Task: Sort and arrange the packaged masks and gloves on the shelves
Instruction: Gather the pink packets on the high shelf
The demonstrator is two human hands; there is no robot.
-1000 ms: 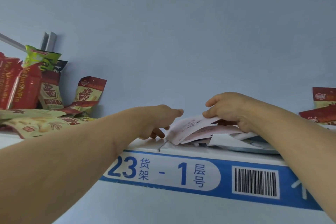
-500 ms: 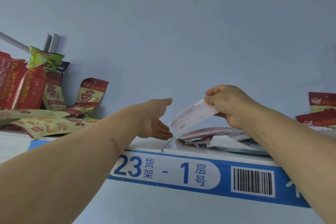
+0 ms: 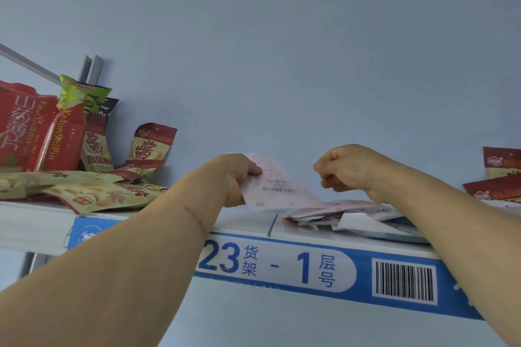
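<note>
We pinch one pale packet [image 3: 277, 187] in our left hand [image 3: 235, 177], lifted just above the heap of packets [image 3: 338, 213] under our right hand [image 3: 349, 167], whose fingers curl, seemingly empty. Most of the heap lies unsorted on the shelf [image 3: 242, 227]; we judge the sorting barely begun.

A stockroom: numbered barcode label [image 3: 310, 267] on shelf [image 3: 33, 222] holding snack packets [image 3: 93, 194].
</note>
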